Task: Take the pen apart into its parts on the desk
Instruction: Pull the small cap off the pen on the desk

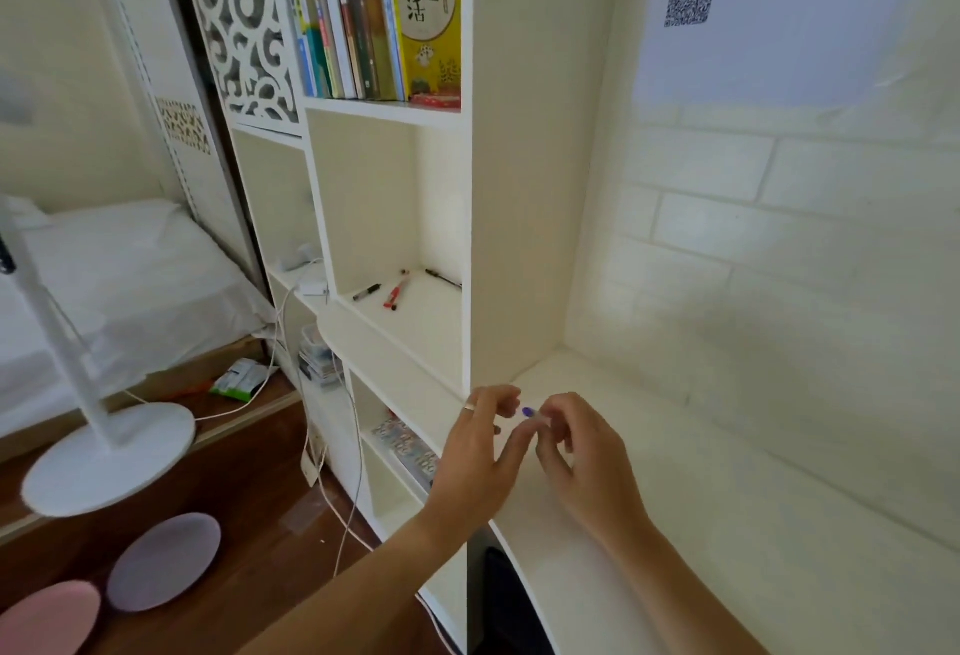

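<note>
Both my hands meet just above the near left corner of the white desk. Between them is a small pen with a purple-blue tip; most of its pale body is hidden by fingers. My left hand, with a ring on one finger, pinches the pen from the left. My right hand grips the pen's other end from the right. Whether the pen has come apart, I cannot tell.
A white shelf unit stands left of the desk. One cubby holds a black pen, a red pen and another black pen. Books fill the shelf above. A white lamp base, cables and two round stools sit on the floor.
</note>
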`<state>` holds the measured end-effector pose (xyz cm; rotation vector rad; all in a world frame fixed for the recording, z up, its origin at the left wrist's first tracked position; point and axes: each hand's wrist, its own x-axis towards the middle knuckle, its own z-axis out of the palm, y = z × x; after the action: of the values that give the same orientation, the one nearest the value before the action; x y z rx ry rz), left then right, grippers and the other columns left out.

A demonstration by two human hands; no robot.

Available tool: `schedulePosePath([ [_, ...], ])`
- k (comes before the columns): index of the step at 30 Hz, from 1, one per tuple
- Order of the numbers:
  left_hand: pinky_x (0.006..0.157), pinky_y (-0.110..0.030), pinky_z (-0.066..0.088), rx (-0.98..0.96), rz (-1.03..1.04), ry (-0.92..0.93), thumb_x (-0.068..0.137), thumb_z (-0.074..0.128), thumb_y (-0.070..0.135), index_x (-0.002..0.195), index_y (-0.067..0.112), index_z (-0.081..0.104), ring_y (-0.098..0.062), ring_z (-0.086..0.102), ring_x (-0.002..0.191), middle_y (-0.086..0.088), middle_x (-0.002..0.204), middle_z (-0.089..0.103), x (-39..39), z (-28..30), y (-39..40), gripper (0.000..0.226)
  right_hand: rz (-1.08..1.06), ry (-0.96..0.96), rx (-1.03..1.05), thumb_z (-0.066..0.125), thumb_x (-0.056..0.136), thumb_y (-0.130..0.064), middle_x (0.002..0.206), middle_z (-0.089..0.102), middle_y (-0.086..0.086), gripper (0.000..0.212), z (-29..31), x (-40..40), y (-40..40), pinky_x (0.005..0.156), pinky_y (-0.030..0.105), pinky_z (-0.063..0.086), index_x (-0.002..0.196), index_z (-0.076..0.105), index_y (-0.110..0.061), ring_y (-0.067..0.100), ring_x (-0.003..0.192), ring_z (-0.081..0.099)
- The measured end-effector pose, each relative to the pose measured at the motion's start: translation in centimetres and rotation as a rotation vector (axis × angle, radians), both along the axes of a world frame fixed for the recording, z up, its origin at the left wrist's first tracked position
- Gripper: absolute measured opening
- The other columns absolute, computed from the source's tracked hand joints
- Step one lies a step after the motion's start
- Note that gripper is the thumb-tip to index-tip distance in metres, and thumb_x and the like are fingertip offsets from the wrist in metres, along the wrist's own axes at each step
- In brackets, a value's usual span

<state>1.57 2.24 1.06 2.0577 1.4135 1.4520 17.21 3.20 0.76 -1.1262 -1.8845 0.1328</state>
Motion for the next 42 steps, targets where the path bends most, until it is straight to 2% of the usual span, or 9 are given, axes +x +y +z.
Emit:
schedulePosePath([
  [5,0.092,-0.022,0.042,-0.101,-0.054,0.171,0.096,0.056,0.022,0.121,0.020,0.057,-0.010,0.053,0.108,0.004,0.117,0.060,0.2,-1.3,1.0,0.025,-0.041,0.400,-0.055,0.052,0.097,-0.022,0.060,0.056,-0.009,0.014,0.5,-0.4,-0.5,0.050,0.010,0.038,0.085,0.048,-0.028,0.008,0.051,0.051],
  [9,0.080,-0.034,0.046,-0.078,-0.001,0.236,0.098,0.054,0.027,0.105,0.017,0.065,-0.019,0.056,0.091,-0.001,0.096,0.063,0.3,-1.5,1.5,0.016,-0.109,0.617,-0.259,0.053,0.098,-0.014,0.069,0.068,0.001,0.012,-0.3,0.3,0.2,0.060,0.032,0.053,0.090,0.054,-0.024,0.021,0.063,0.066],
  [12,0.079,-0.035,0.049,-0.038,0.059,0.244,0.099,0.054,0.028,0.108,0.020,0.067,-0.018,0.056,0.091,0.000,0.096,0.063,-0.4,-1.7,1.8,0.018,-0.246,0.670,-0.271,0.061,0.092,-0.012,0.094,0.068,-0.003,0.023,-0.7,0.6,0.7,0.066,0.025,0.051,0.106,0.049,-0.027,0.023,0.086,0.068],
  [15,0.079,-0.034,0.049,-0.018,0.052,0.320,0.098,0.056,0.027,0.111,0.019,0.068,-0.020,0.057,0.093,-0.002,0.098,0.064,-0.9,-1.8,2.0,0.020,-0.296,0.356,-0.011,0.061,0.090,-0.007,0.120,0.059,-0.001,0.036,-0.4,0.8,0.8,0.086,0.022,0.046,0.124,0.052,-0.015,0.016,0.109,0.056],
  [20,0.078,-0.033,0.049,-0.183,-0.024,0.157,0.095,0.057,0.023,0.102,0.019,0.054,-0.018,0.060,0.087,-0.003,0.092,0.067,-0.7,-1.7,2.1,0.008,-0.089,-0.265,-0.002,0.056,0.090,-0.014,0.108,0.072,-0.010,0.027,-1.1,-0.5,0.4,0.101,0.034,0.040,0.111,0.070,-0.023,0.012,0.106,0.063],
  [25,0.072,-0.029,0.049,-0.173,-0.060,0.055,0.099,0.044,0.004,0.100,0.012,0.055,-0.010,0.059,0.074,-0.003,0.077,0.065,-1.7,-1.7,2.3,0.015,-0.051,-0.253,-0.053,0.061,0.096,-0.012,0.096,0.073,-0.007,0.015,-1.4,-0.3,0.9,0.085,0.035,0.051,0.104,0.072,-0.020,0.015,0.089,0.066],
  [30,0.065,-0.036,0.045,-0.145,-0.073,0.122,0.101,0.042,0.009,0.087,0.012,0.054,-0.015,0.053,0.065,-0.003,0.070,0.060,-1.3,-2.0,2.7,0.019,-0.081,-0.334,-0.002,0.062,0.099,-0.026,0.088,0.073,-0.006,0.013,-1.7,-0.7,1.1,0.075,0.023,0.040,0.102,0.073,-0.020,0.015,0.079,0.066],
  [35,0.065,-0.040,0.046,-0.114,-0.059,0.184,0.095,0.044,0.002,0.086,0.011,0.057,-0.020,0.054,0.071,-0.005,0.080,0.063,-1.0,-2.6,2.8,0.018,-0.127,-0.406,0.001,0.067,0.094,-0.011,0.088,0.072,-0.003,0.010,-1.8,-0.9,1.1,0.070,0.025,0.046,0.099,0.074,-0.017,0.017,0.077,0.067],
  [42,0.059,-0.036,0.042,-0.079,-0.035,0.146,0.101,0.035,0.021,0.080,0.015,0.049,-0.015,0.050,0.063,-0.001,0.070,0.057,-0.5,-2.8,2.2,0.027,-0.166,-0.431,0.003,0.064,0.098,-0.025,0.078,0.068,-0.006,0.011,-1.5,-1.1,0.5,0.050,0.029,0.053,0.096,0.073,-0.019,0.014,0.064,0.065],
])
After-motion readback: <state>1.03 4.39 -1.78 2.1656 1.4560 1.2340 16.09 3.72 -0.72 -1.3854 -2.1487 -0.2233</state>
